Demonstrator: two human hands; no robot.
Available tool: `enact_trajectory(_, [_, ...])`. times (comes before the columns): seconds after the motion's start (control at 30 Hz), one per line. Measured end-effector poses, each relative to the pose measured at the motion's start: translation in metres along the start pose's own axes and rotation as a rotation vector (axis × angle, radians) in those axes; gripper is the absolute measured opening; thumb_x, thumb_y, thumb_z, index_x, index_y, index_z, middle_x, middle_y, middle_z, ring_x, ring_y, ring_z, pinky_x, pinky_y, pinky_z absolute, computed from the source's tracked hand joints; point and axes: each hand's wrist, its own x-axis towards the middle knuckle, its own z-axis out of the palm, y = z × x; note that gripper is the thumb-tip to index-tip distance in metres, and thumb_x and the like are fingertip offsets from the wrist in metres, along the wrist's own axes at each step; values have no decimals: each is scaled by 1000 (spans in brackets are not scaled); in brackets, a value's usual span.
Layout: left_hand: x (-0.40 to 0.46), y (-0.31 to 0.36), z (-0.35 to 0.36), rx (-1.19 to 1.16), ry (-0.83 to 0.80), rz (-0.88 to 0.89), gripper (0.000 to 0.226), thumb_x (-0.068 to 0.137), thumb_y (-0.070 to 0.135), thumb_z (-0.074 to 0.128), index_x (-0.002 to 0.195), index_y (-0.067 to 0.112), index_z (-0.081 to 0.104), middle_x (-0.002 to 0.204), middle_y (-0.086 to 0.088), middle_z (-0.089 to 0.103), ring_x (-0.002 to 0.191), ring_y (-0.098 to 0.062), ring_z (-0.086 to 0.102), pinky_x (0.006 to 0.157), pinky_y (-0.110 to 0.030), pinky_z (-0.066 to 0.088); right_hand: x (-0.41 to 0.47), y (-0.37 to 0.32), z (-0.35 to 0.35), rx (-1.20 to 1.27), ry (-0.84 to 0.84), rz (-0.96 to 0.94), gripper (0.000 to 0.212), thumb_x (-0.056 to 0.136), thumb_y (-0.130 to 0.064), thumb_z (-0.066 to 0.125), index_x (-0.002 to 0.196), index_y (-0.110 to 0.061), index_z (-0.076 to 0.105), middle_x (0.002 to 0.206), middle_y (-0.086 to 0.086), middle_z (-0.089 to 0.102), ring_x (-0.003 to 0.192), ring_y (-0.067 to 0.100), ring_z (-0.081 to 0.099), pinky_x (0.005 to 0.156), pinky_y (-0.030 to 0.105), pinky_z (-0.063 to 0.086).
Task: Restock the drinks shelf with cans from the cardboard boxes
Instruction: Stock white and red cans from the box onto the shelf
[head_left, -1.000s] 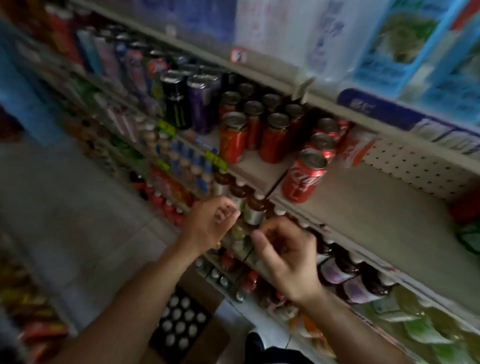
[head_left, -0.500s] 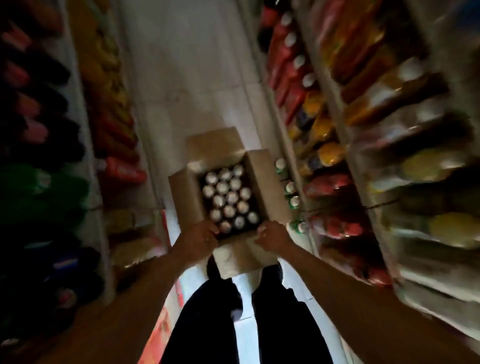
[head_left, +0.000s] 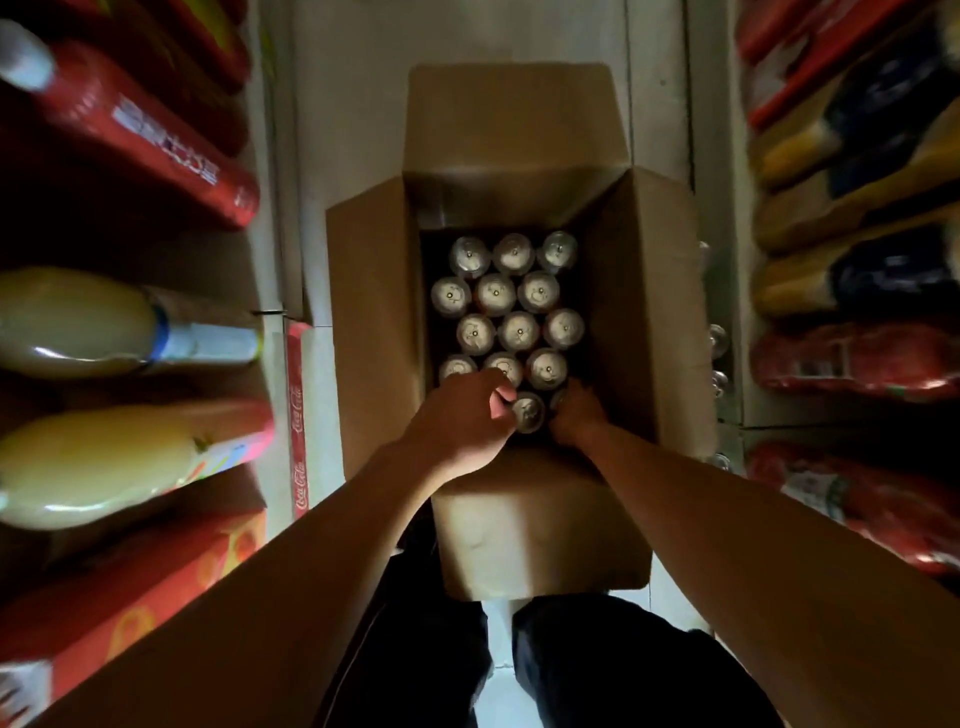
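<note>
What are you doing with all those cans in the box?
A person stands over an open cardboard box on the floor of a shop aisle, both hands down inside it. The left hand and the right hand are at the nearest row of cans, on either side of one can; whether either already grips one is hard to tell. About a dozen more cans stand upright in rows behind. Shelves of bottled drinks line both sides.

An open cardboard box (head_left: 374, 332) stands on the floor with all four flaps folded outward. Inside it, silver-topped cans (head_left: 496, 292) stand upright in staggered rows of three, filling most of the box; the row at the box's near end is partly hidden.
</note>
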Motion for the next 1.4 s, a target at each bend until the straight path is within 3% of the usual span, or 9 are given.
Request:
enact_trajectory(0.23, [-8, -25, 3, -95, 68, -11, 14, 85, 13, 62, 96, 22, 65, 75, 9, 65, 68, -9, 62, 72, -32, 54, 7, -1, 0, 154, 155, -19, 35, 97, -17, 55, 131, -7, 59, 138, 19, 56, 128, 35, 52, 104, 38, 41])
enact_trajectory(0.37, [-31, 6, -11, -113, 31, -56, 25, 77, 17, 65, 101, 25, 63, 87, 8, 66, 76, -12, 64, 76, -30, 55, -81, -5, -50, 186, 213, -114, 38, 71, -39, 72, 101, -15, 68, 108, 12, 70, 100, 33, 66, 80, 37, 54])
enact_trajectory(0.47, [-62, 68, -42, -92, -109, 48, 60, 59, 31, 74, 116, 23, 56, 109, 1, 61, 96, -17, 62, 84, -30, 51, -194, -12, -129, 370, 244, -184, 39, 60, -53, 78, 83, -23, 71, 81, -2, 73, 76, 15, 69, 65, 32, 55])
enact_trajectory(0.6, [-119, 211, -117, 37, -301, 279, 95, 46, 33, 90, 132, 21, 51, 126, 4, 59, 112, -10, 57, 97, -24, 46, -359, -26, -270, 844, 188, -262, 10, 66, -28, 82, 67, -27, 72, 61, 0, 66, 42, 3, 58, 37, 22, 44])
enact_trajectory(0.73, [-204, 368, -195, -18, -284, 483, 63, 49, 20, 93, 106, 24, 65, 101, 8, 73, 93, -5, 69, 85, -27, 56, -514, -34, -398, 842, 400, -363, 15, 73, -33, 74, 75, -18, 71, 57, 3, 62, 43, 5, 54, 41, 21, 41])
enact_trajectory(0.93, [-329, 561, -248, -41, -372, 765, 61, 59, 5, 90, 109, 34, 68, 101, 7, 75, 97, -11, 71, 88, -32, 56, -712, -6, -507, 817, 782, -517, 43, 66, -27, 89, 102, -28, 65, 89, -10, 72, 82, 4, 69, 71, 27, 55])
enact_trajectory(1.1, [-404, 654, -233, 26, -533, 965, 69, 60, -2, 89, 105, 44, 62, 99, 27, 71, 96, 5, 67, 79, -13, 51, -810, 42, -515, 830, 1116, -468, 65, 59, -29, 95, 115, -32, 61, 101, -12, 72, 94, 5, 69, 81, 30, 57])
enact_trajectory(1.27, [-458, 704, -180, 32, -555, 1109, 86, 43, 33, 98, 117, 43, 55, 115, 10, 69, 107, -10, 66, 90, -41, 57, -873, 100, -490, 887, 1362, -278, 66, 54, -27, 97, 110, -29, 64, 94, -15, 72, 88, -4, 68, 73, 14, 53])
enact_trajectory(1.4, [-490, 720, -133, 44, -521, 1309, 73, 49, 38, 97, 111, 42, 59, 110, 15, 70, 104, -2, 66, 89, -28, 55, -897, 142, -466, 916, 1441, -104, 62, 51, -31, 97, 103, -38, 64, 89, -17, 73, 83, -11, 66, 69, 9, 50])
